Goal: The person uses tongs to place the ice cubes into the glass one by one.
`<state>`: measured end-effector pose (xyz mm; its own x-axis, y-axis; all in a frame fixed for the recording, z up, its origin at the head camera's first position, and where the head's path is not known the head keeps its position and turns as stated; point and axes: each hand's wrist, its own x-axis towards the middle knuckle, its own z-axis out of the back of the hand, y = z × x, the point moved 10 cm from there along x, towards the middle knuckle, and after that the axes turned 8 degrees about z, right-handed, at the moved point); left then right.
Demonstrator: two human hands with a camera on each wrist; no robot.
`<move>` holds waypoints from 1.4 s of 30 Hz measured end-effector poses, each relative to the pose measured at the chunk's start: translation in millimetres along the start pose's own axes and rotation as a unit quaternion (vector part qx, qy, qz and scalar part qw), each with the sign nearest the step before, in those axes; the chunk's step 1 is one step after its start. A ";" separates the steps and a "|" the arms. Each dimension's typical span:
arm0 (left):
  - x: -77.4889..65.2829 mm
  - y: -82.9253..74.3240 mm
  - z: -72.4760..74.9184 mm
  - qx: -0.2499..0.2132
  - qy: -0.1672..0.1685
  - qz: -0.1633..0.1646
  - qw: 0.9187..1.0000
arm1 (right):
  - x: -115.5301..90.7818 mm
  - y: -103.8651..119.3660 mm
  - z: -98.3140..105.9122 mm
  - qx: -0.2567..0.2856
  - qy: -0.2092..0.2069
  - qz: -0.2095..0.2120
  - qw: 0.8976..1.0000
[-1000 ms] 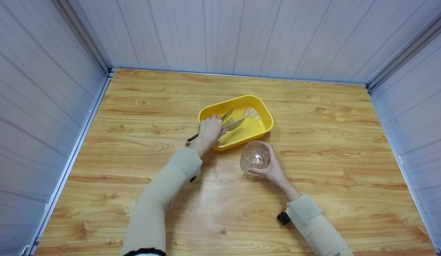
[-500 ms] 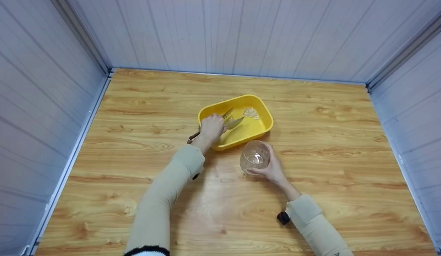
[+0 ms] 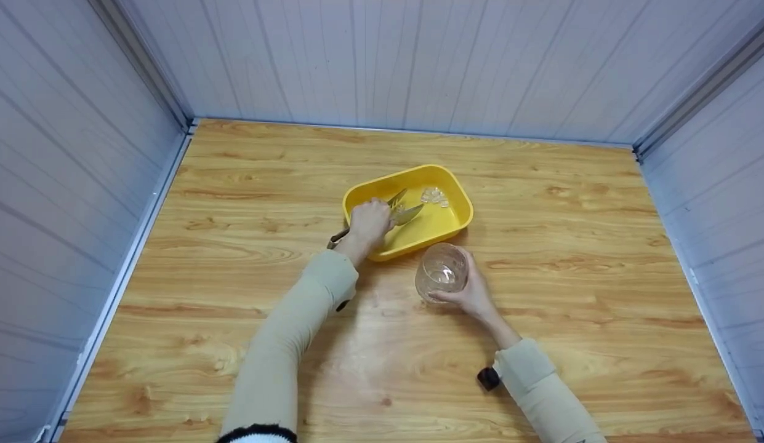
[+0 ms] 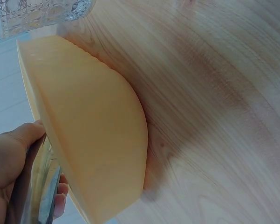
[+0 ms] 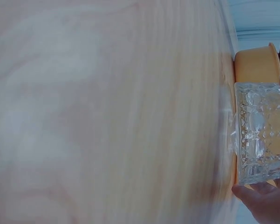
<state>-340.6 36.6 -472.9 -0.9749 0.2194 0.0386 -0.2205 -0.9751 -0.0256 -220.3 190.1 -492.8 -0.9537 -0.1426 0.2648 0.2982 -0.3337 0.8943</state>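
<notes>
My left hand (image 3: 370, 223) grips a pair of metal serving tongs (image 3: 410, 214) over the near left part of a yellow basin (image 3: 418, 240). The tong tips, one of them slotted, point down into the basin and stand apart, with a small clear piece by them. Several clear ice-like cubes (image 3: 434, 197) lie in the basin's far right part. In the left wrist view the fingers close round the tongs (image 4: 46, 186) beside the basin wall (image 4: 93, 121). My right hand (image 3: 477, 292) holds a clear patterned drinking glass (image 3: 442, 274) upright on the table; its cut pattern shows on the glass (image 5: 263, 133).
The basin stands on a wood-grain table (image 3: 572, 246), just beyond the glass. White panel walls (image 3: 388, 61) close in the table at the back and on both sides. A small black piece (image 3: 488, 378) sits by the right sleeve cuff.
My left hand with the tongs has shifted slightly right. The right hand, glass and basin stay in nearly the same place.
</notes>
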 end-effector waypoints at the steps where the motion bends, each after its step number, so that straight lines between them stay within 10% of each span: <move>1: 0.2 -0.1 -0.3 0.004 0.000 0.000 1.000 | -0.1 -0.5 0.0 0.003 0.000 0.000 1.000; 24: 0.1 -3.0 -8.1 -0.012 0.032 -0.023 0.999 | -1.0 -4.7 0.1 0.020 -0.008 -0.008 1.000; 42: -3.6 -7.0 -2.6 0.002 -0.018 -0.049 0.999 | -1.7 -6.2 -0.6 0.028 -0.008 -0.009 1.000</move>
<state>-335.6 42.8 -475.4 -0.9470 0.3121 0.0764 -0.3142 -0.9492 -0.0169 -220.5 191.8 -499.0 -0.9596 -0.1223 0.2533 0.2783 -0.2829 0.9179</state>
